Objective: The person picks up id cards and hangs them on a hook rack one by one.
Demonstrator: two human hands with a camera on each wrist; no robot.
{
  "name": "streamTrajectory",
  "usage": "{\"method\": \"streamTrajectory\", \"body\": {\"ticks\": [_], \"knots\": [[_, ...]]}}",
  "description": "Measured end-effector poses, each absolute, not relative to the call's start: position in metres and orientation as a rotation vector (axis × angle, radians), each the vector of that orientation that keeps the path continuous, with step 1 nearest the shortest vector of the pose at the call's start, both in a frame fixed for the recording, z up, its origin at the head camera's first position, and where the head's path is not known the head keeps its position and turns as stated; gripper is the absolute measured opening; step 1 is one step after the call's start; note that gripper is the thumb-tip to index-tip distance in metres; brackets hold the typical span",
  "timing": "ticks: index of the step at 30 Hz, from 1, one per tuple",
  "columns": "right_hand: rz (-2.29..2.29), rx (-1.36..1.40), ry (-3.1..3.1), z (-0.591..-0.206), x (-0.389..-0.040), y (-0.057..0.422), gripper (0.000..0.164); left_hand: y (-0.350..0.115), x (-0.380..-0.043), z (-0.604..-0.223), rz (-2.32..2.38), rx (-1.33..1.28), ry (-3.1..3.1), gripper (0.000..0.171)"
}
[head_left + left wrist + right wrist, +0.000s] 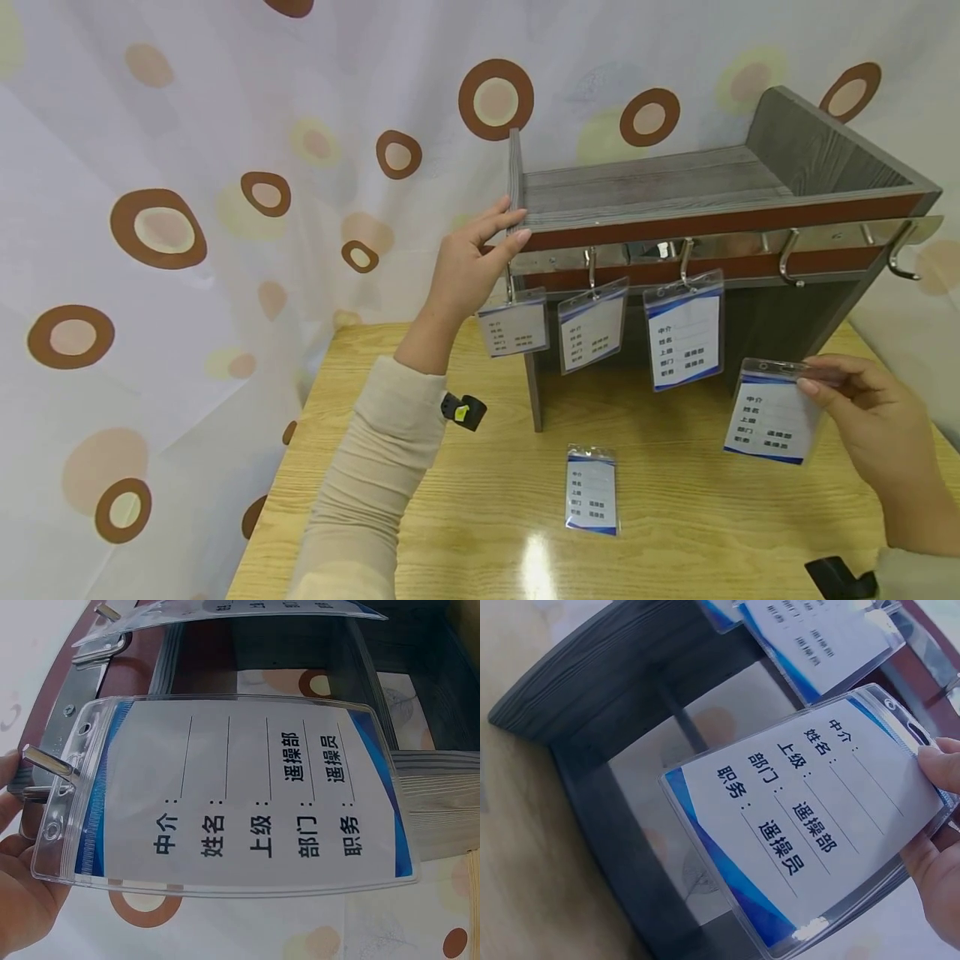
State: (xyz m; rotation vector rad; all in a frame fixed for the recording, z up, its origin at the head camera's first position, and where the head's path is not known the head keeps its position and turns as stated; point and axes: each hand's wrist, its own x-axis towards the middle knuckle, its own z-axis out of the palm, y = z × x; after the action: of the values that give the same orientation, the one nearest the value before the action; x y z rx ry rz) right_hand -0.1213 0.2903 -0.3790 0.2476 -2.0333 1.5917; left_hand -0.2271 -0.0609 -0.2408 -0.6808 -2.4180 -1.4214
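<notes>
My right hand (881, 412) pinches a clear ID badge holder (768, 421) by its top corner, between thumb and fingers. It hangs in the air at the right, below the row of hooks. At the left end of a grey wooden shelf rack (652, 187), my left hand (467, 267) grips the corner, thumb at the front. Three badge holders hang from hooks: a left one (513, 327), a middle one (594, 329) and a right one (684, 337). Another badge holder (592, 492) lies on the table.
Two bare metal hooks, an inner hook (787, 258) and an outer hook (900, 254), stick out at the rack's right. The rack stands on a light wooden table (450, 500). Behind it hangs a pale curtain (187, 317) with brown ring patterns.
</notes>
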Motion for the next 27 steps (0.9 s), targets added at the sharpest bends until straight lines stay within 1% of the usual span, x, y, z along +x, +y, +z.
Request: {"method": "streamTrajectory", "body": {"ticks": [6,10,14,18,22,27], "knots": [[1.678,0.29,-1.865,-0.361,-0.126,0.29,0.023,-0.06,-0.226,-0.242,-1.433,-0.683,-2.414,0.035],[1.575,0.325,-1.864,-0.349,-0.13,0.291,0.022,-0.06,-0.226,-0.241,-1.432,-0.696,-2.403,0.035],[1.734,0.523,-1.689,-0.34,-0.135,0.292,0.022,-0.06,-0.226,-0.241,-1.433,-0.699,-2.4,0.035],[1.877,0.631,-1.573,-0.332,-0.141,0.29,0.021,-0.06,-0.226,-0.241,-1.43,-0.698,-2.401,0.035],[1.867,0.635,-1.587,-0.327,-0.145,0.289,0.02,-0.06,-0.226,-0.24,-1.415,-0.69,-2.412,0.035],[1.818,0.569,-1.655,-0.322,-0.148,0.287,0.018,-0.06,-0.227,-0.241,-1.416,-0.689,-2.412,0.036]]}}
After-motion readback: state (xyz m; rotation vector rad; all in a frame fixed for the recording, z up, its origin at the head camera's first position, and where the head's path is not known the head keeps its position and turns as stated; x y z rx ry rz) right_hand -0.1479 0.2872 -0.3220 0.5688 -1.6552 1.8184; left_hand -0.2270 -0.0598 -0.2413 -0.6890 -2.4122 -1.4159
